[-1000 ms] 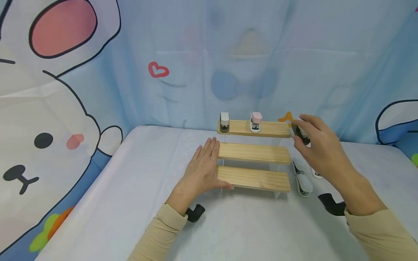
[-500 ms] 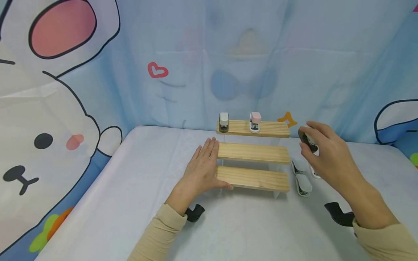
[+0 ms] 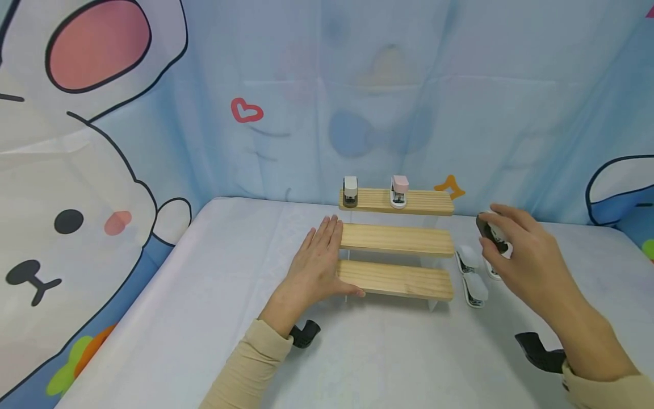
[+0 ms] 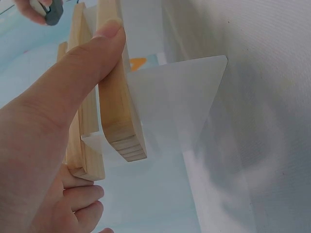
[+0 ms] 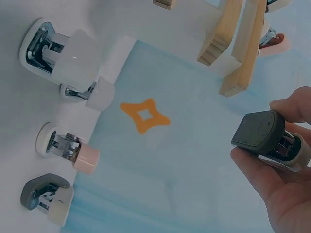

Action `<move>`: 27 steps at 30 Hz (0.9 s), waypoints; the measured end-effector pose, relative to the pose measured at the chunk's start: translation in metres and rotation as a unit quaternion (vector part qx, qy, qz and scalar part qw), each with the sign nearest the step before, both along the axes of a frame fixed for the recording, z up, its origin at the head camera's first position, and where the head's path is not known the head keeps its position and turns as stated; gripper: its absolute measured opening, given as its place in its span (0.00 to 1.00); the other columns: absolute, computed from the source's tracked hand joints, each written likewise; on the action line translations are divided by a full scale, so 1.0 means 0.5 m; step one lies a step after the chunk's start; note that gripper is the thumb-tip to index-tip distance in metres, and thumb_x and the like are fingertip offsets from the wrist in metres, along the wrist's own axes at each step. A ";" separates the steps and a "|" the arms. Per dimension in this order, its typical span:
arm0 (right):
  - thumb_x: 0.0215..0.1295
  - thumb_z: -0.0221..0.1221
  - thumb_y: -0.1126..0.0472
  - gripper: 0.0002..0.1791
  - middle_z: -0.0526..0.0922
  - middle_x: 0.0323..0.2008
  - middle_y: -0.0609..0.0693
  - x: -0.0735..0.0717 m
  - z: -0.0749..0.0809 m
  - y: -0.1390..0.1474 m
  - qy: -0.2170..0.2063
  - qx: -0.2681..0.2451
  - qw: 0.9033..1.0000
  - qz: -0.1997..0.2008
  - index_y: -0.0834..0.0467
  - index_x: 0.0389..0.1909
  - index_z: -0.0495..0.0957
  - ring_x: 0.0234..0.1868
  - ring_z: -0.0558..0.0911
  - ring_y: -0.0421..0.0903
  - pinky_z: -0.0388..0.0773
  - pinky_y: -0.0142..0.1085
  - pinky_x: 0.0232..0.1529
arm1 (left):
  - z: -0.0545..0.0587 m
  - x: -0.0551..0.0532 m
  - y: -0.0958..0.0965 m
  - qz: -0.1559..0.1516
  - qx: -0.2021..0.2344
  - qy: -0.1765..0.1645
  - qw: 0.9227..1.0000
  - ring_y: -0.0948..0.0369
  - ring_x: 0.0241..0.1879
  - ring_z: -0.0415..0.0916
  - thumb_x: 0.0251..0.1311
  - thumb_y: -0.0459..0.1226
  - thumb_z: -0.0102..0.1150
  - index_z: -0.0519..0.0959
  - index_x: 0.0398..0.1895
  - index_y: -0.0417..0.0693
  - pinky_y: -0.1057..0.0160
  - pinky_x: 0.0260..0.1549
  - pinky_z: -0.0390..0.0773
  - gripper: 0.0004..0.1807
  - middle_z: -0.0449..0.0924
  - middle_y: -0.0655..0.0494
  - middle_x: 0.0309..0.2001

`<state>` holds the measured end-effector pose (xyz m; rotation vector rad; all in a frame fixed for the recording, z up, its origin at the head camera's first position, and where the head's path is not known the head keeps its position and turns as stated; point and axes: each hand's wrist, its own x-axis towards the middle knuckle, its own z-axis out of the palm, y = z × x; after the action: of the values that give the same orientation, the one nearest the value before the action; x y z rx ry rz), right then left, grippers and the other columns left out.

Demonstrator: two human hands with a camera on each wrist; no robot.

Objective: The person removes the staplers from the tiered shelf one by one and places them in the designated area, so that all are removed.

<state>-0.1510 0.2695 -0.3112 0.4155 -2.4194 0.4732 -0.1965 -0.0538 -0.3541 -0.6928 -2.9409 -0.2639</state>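
Stapler [image 3: 489, 232], dark grey and white, pinched between thumb and fingers of right hand [image 3: 533, 264], held right of wooden three-step shelf [image 3: 398, 239] and apart from it. Left hand [image 3: 315, 267] spread wide along left end of shelf, fingers straight, thumb laid over near edge of near step [image 3: 403, 279]. On far step [image 3: 431, 202], white-and-dark stapler [image 3: 350, 190] at left end; pink-and-white stapler [image 3: 399, 190] around middle, both upright. On white table [image 3: 194, 318], just right of shelf, nearer white stapler [image 3: 475, 288] and farther white stapler [image 3: 468, 257]; close by in right wrist view, pink stapler [image 5: 86, 158] and grey-and-white stapler [image 5: 58, 201]. Beyond table, blue curtain [image 3: 306, 153] printed with orange star [image 5: 154, 118].
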 end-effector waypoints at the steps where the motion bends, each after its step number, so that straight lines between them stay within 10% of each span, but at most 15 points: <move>1: 0.53 0.66 0.76 0.24 0.74 0.60 0.69 0.001 -0.002 0.003 0.000 -0.002 1.000 0.001 0.70 0.54 0.78 0.52 0.77 0.68 0.79 0.60 0.37 | 0.000 0.000 0.000 0.000 0.000 0.001 1.000 0.53 0.81 0.36 0.35 0.73 0.68 0.39 0.80 0.40 0.52 0.79 0.45 0.78 0.37 0.46 0.81; 4: 0.52 0.67 0.76 0.24 0.75 0.58 0.70 0.005 -0.008 0.011 0.000 -0.012 1.000 0.003 0.70 0.53 0.78 0.51 0.77 0.68 0.83 0.29 0.37 | 0.000 0.000 0.000 0.001 -0.002 0.001 1.000 0.53 0.81 0.36 0.35 0.73 0.68 0.39 0.80 0.40 0.52 0.79 0.45 0.78 0.37 0.46 0.81; 7: 0.51 0.67 0.76 0.24 0.75 0.58 0.70 0.010 -0.014 0.018 -0.003 -0.019 1.000 0.003 0.69 0.53 0.79 0.52 0.76 0.69 0.62 0.08 0.35 | 0.000 0.000 0.000 0.001 -0.003 0.001 1.000 0.53 0.81 0.36 0.34 0.73 0.69 0.39 0.80 0.40 0.52 0.79 0.46 0.78 0.37 0.46 0.81; 11: 0.52 0.67 0.75 0.25 0.75 0.58 0.70 0.016 -0.025 0.022 -0.015 -0.016 1.000 -0.010 0.68 0.54 0.79 0.54 0.76 0.69 0.82 0.31 0.34 | 0.001 0.001 0.000 0.001 -0.002 0.000 1.000 0.54 0.81 0.35 0.35 0.73 0.69 0.39 0.80 0.40 0.52 0.79 0.45 0.78 0.37 0.46 0.81; 14: 0.52 0.67 0.76 0.25 0.74 0.58 0.70 0.018 -0.032 0.024 -0.024 -0.013 0.999 -0.017 0.69 0.54 0.78 0.54 0.76 0.69 0.78 0.58 0.35 | 0.001 0.001 0.000 0.001 -0.002 -0.001 1.000 0.54 0.81 0.35 0.35 0.73 0.69 0.39 0.80 0.40 0.52 0.79 0.45 0.78 0.37 0.46 0.81; 27: 0.57 0.64 0.74 0.21 0.70 0.61 0.73 0.019 -0.048 0.054 -0.091 -0.018 0.994 -0.055 0.69 0.53 0.76 0.57 0.71 0.73 0.74 0.68 0.44 | -0.001 0.000 0.000 0.000 -0.004 -0.001 1.000 0.53 0.81 0.35 0.36 0.73 0.68 0.37 0.80 0.41 0.52 0.79 0.45 0.78 0.37 0.46 0.81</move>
<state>-0.1415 0.2967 -0.3349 0.2298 -2.5881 0.5236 -0.1968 -0.0540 -0.3547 -0.6953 -2.9462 -0.2534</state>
